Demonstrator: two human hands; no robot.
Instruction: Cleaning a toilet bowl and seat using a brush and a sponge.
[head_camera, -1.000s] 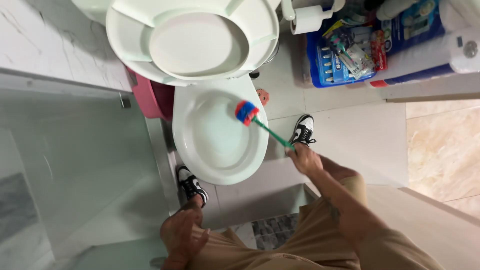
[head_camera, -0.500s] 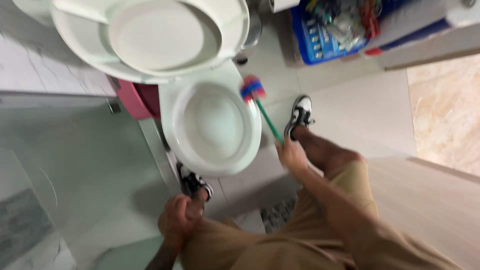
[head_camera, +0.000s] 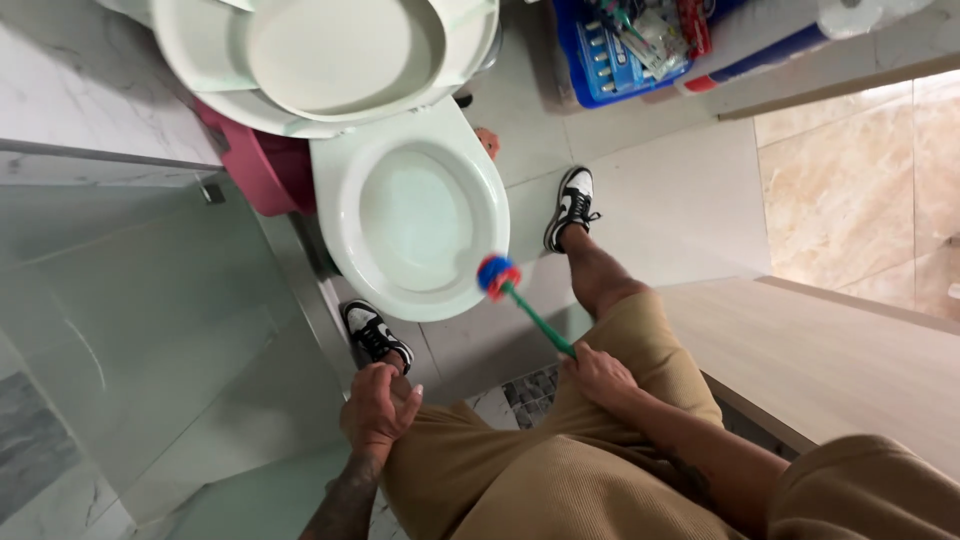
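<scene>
Toilet brush: green handle, red-and-blue bristle head. Head sits at the front right edge of the toilet bowl, over or touching the rim; contact cannot be told from this angle. Handle slants down and right from the head into the right hand.

Right hand: fingers clenched around the low end of the green handle, knuckles up, hand resting just above the right thigh. Forearm runs off toward the lower right.

Left hand: holds nothing. Fingers loosely curled, thumb apart, palm lying against the left thigh at the hem of the tan shorts. Tattooed forearm below it.

Toilet: white, bowl open, water visible inside. Seat and lid both raised, leaning back at the top of the view.

Feet: black-and-white sneakers, one on each side of the bowl. Left shoe close against the bowl's front left; right shoe out on the pale floor tile to the bowl's right.

Surroundings: pink bin wedged between the toilet and a glass shower panel on the left. Blue package with small items on it lies on the floor at the upper right, near a roll of paper. Light wooden surface fills the right side, just beside the right leg. Grey patterned tile shows between the legs.
</scene>
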